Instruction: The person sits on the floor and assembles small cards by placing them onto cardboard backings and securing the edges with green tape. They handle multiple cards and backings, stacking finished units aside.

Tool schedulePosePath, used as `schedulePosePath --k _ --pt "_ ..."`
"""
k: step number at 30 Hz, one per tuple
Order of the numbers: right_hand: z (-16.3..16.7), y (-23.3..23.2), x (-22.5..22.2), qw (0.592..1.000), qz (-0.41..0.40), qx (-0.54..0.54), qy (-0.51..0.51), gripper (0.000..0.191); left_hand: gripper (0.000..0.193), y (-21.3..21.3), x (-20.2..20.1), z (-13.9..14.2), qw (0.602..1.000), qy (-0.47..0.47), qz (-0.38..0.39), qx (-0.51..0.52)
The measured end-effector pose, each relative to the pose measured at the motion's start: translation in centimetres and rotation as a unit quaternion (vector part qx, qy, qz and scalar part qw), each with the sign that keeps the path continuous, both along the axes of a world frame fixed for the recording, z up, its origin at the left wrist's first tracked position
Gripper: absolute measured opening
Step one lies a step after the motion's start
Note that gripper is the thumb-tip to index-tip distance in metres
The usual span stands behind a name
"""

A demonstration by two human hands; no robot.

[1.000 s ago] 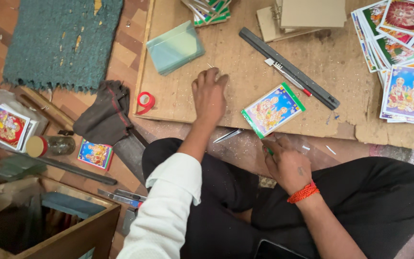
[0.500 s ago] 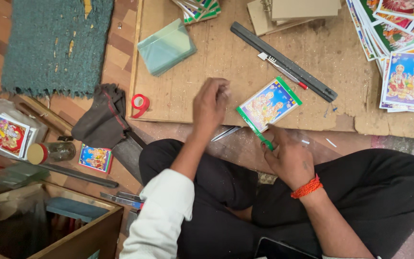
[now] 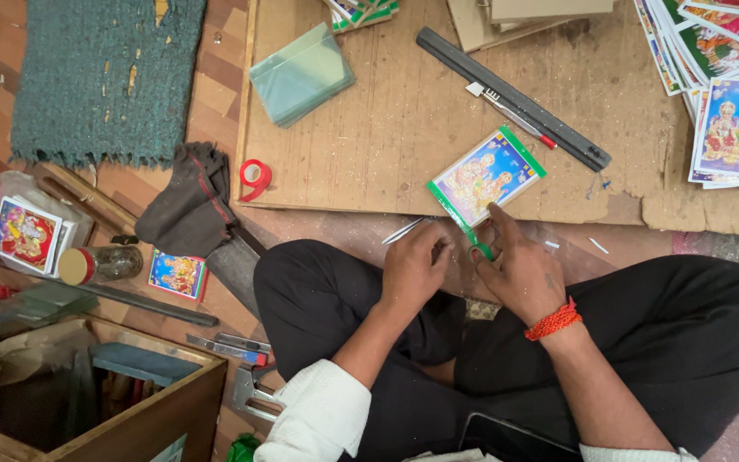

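The left hand (image 3: 416, 267) has drawn back from the board to meet the right hand (image 3: 515, 269) above the lap. Right fingers close on green-handled scissors (image 3: 477, 249), cutting the green-edged picture card (image 3: 487, 177), which lies just beyond the fingertips. Left fingers curl narrow; whether they hold anything cannot be told.

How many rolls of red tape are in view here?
1. A single red tape roll lies at the left edge of the wooden board, beside the dark folded cloth. More could be hidden inside the wooden box or under the clutter at the left.
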State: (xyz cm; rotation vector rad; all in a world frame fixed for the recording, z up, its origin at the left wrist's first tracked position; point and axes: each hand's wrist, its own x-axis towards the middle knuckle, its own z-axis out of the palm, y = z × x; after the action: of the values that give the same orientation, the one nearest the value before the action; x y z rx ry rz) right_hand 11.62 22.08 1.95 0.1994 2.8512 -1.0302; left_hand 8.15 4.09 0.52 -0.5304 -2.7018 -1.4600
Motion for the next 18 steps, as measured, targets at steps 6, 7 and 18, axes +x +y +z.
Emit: schedulePosePath --k 6,7,18 --pt "0.3 -0.1 0.0 1.0 0.009 0.012 0.02 0.074 0.012 0.3 0.1 -0.1 0.998 0.038 -0.007 -0.047" --pt "0.3 -0.2 -0.1 1.0 0.007 0.012 0.006 0.074 0.011 0.5 0.1 -0.1 0.998 0.042 -0.011 -0.053" --pt "0.2 0.3 -0.2 0.996 0.005 -0.085 -0.004 0.097 0.012 -0.6 -2.6 1.0 0.996 0.037 0.078 -0.039"
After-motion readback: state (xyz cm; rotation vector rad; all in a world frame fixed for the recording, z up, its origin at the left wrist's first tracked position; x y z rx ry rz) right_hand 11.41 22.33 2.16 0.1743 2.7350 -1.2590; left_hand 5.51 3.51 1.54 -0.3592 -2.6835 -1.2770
